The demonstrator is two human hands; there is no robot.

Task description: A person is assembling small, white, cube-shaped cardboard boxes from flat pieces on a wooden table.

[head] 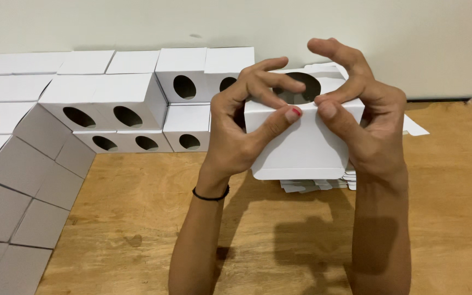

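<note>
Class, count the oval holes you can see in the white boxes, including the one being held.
8: three along the bottom row, two in the middle step, two on top, one in the held box. Hands may hide more.

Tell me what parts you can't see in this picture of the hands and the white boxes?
- Head view: the far sides of the white cardboard box with a round hole are hidden by the box itself, the left hand and the right hand.
- The stack of flat white card blanks is mostly hidden behind the box.
- The piled white boxes with oval holes run off the left edge.
</note>
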